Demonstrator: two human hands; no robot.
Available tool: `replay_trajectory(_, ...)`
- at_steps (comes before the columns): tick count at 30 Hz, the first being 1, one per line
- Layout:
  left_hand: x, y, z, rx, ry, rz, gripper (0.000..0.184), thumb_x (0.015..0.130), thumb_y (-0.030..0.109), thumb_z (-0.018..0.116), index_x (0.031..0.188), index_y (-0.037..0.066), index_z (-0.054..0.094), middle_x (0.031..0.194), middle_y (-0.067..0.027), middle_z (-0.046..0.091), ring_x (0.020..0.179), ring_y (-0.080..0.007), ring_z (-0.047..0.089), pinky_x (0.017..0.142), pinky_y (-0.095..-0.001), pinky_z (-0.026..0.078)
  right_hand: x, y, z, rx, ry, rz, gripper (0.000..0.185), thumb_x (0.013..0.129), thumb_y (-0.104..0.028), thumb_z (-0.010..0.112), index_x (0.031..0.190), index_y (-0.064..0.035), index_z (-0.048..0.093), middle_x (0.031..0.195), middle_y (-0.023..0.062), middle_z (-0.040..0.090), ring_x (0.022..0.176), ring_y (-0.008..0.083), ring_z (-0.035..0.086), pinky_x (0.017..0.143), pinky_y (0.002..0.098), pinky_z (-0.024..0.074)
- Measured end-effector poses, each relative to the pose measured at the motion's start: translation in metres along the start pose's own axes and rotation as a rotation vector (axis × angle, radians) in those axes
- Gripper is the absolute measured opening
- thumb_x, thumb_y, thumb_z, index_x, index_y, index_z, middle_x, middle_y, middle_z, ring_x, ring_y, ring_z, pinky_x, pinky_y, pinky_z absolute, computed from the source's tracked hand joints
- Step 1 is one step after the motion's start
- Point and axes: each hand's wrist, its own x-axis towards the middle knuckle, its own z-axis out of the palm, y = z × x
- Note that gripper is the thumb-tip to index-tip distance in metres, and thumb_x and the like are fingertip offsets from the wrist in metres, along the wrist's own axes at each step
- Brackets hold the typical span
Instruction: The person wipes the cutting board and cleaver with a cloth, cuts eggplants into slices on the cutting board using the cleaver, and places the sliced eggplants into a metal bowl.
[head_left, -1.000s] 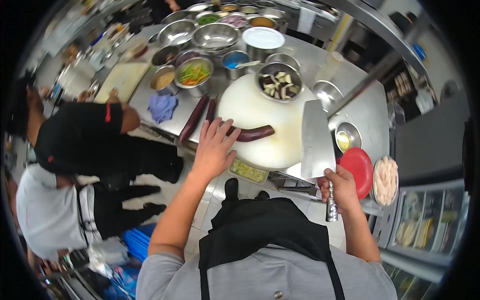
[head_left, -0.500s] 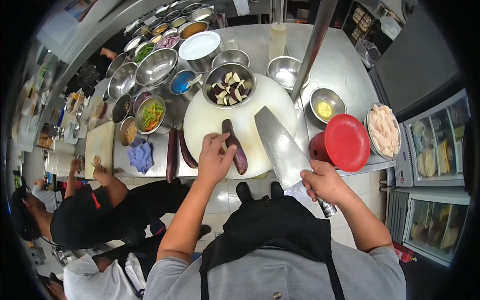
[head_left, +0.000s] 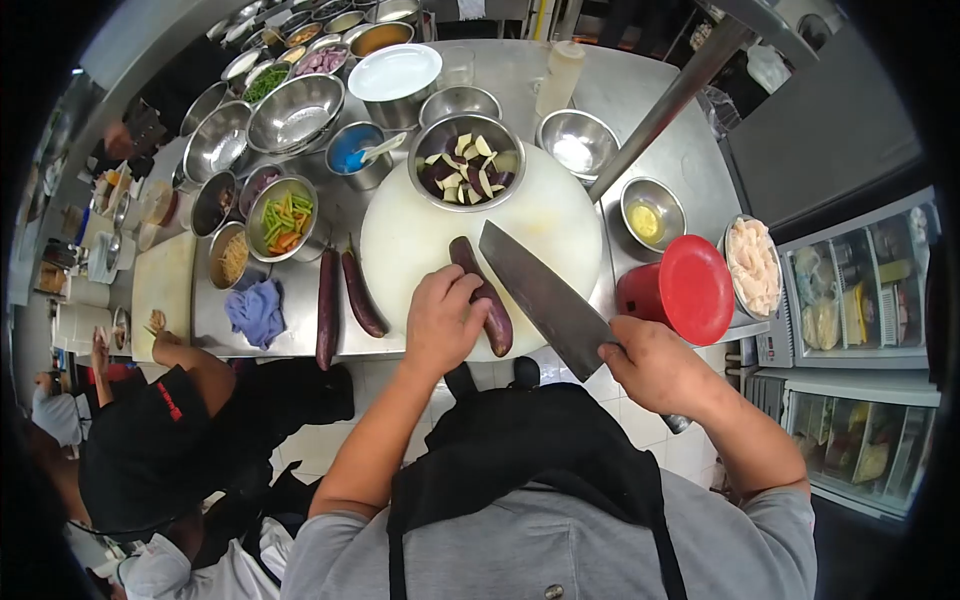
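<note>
While left hand point(head_left: 442, 318) holds eggplant point(head_left: 496, 325) on board point(head_left: 562, 225), right hand point(head_left: 652, 365) grips cleaver point(head_left: 548, 308); chunks point(head_left: 485, 182) in bowl point(head_left: 512, 160).

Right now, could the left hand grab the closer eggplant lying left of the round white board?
Probably yes: nothing seems to block the left hand from that eggplant, though the hand rests on another eggplant.

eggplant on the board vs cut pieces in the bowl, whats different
The eggplant is one long piece; the cut pieces are small chunks. The eggplant shows mainly purple skin, the cut pieces also pale flesh. The left hand touches the eggplant; the cut pieces lie in the bowl. Both have purple skin.
</note>
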Motion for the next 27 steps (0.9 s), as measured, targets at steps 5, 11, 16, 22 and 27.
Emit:
replay_trajectory(5,0.013,-0.022,-0.023,-0.126,-0.116,0.178,0.034,0.080,0.014,0.075,0.111,0.003,0.066,0.117,-0.0144,0.060,0.101,-0.0359,0.060,0.092,-0.0455,0.049,0.002,-0.016,0.000,-0.059,0.008,-0.005,0.025,0.098,-0.018,0.057,0.090,0.0058,0.056,0.084,0.0301,0.064,0.088,0.0495,0.064,0.079,0.0556,0.0491)
replay_trajectory(11,0.021,-0.011,-0.004,-0.122,-0.229,0.170,0.037,0.080,0.015,0.077,0.114,0.006,0.065,0.119,-0.0130,0.059,0.102,-0.0350,0.060,0.089,-0.0452,0.049,-0.002,-0.038,-0.001,-0.146,0.043,0.049,0.025,0.098,-0.018,0.057,0.091,0.0054,0.057,0.085,0.0294,0.065,0.090,0.0489,0.064,0.081,0.0555,0.0501)
replay_trajectory(16,0.022,-0.001,-0.024,-0.046,-0.249,0.232,0.038,0.078,0.018,0.078,0.113,0.008,0.065,0.118,-0.0093,0.060,0.097,-0.0312,0.060,0.085,-0.0426,0.047,-0.006,-0.047,-0.003,-0.177,0.047,0.128,0.024,0.098,-0.018,0.057,0.092,0.0045,0.057,0.086,0.0288,0.065,0.090,0.0485,0.065,0.081,0.0554,0.0502)
replay_trajectory(22,0.028,-0.019,-0.028,-0.050,-0.397,0.283,0.043,0.075,0.014,0.078,0.115,0.009,0.064,0.124,-0.0056,0.063,0.098,-0.0279,0.060,0.086,-0.0406,0.046,-0.010,-0.044,0.003,-0.167,0.070,0.171,0.022,0.098,-0.018,0.058,0.092,0.0033,0.057,0.087,0.0286,0.065,0.090,0.0482,0.064,0.080,0.0553,0.0499)
replay_trajectory(27,0.012,-0.010,-0.036,0.032,-0.357,0.225,0.043,0.076,0.012,0.078,0.116,0.010,0.064,0.122,-0.0076,0.062,0.099,-0.0295,0.061,0.086,-0.0417,0.046,-0.012,-0.043,0.003,-0.179,0.080,0.111,0.020,0.098,-0.017,0.058,0.092,0.0024,0.057,0.083,0.0280,0.065,0.087,0.0480,0.065,0.077,0.0559,0.0497)
